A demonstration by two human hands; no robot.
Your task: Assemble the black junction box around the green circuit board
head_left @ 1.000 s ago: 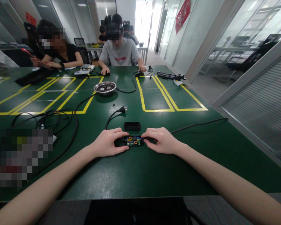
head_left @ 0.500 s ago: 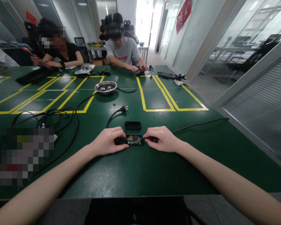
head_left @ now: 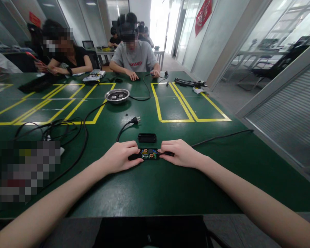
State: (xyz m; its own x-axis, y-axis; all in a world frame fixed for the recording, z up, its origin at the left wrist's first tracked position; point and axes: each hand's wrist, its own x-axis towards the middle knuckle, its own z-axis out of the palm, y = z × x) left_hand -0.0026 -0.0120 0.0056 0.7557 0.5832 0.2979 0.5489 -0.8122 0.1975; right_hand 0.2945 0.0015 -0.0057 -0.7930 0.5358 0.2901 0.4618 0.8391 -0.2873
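Note:
A green circuit board [head_left: 145, 156] with copper-wound coils sits in an open black case in front of me on the green table. My left hand [head_left: 120, 156] is closed around the left end of that case, thumb on the near side and fingers on the far side. At the other end, my right hand [head_left: 181, 153] pinches the black cable [head_left: 209, 140], which runs off to the right. Just beyond the case lies its separate black cover [head_left: 147, 138], hollow side up. A power plug [head_left: 135, 120] rests farther off, its cord passing behind my left hand.
A metal bowl [head_left: 117, 101] with small metal parts stands mid-table. Tangled black cables [head_left: 58, 129] lie at left, near a blurred-out area. Yellow tape [head_left: 177, 121] marks rectangles. Across the table, a person [head_left: 134, 58] handles parts; another person [head_left: 64, 58] holds a red object.
My hands stay on the case and cable with barely any shift. Across the table, the person in grey has moved their hands apart, one now resting farther left on the tabletop.

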